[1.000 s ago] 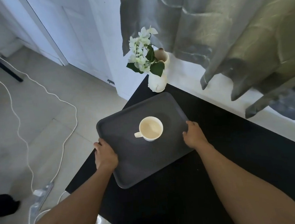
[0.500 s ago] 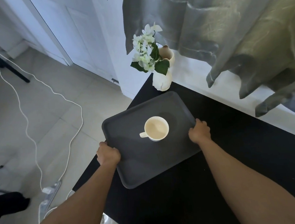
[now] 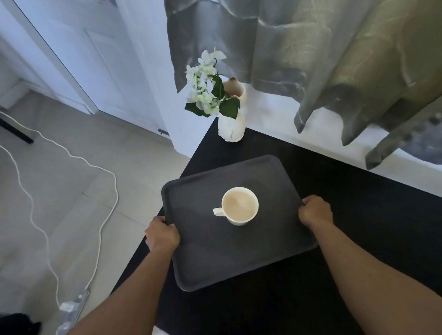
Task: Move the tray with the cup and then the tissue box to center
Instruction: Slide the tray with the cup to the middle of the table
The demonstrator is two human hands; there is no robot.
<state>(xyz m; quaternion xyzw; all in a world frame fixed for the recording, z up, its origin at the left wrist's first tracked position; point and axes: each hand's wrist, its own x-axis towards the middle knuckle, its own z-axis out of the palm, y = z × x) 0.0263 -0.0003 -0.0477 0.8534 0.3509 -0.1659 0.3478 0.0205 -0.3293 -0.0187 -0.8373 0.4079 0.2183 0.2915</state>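
Note:
A dark grey rectangular tray [image 3: 203,264] sits at the left end of a black table [image 3: 378,234]. A white cup [image 3: 240,205] stands upright near the tray's middle, its handle pointing left. My left hand [image 3: 161,235] is closed on the tray's left rim. My right hand [image 3: 314,211] is closed on the tray's right rim. Whether the tray rests on the table or is held just above it, I cannot tell. No tissue box is in view.
A white vase with white flowers [image 3: 231,121] stands at the table's far left corner, just beyond the tray. Grey-green curtains [image 3: 337,52] hang over the far edge. A white cable [image 3: 67,206] runs across the tiled floor at left.
Both hands have closed around the tray's rims, fingers curling under the edges. The tray and cup have shifted a little rightward, away from the table's left edge.

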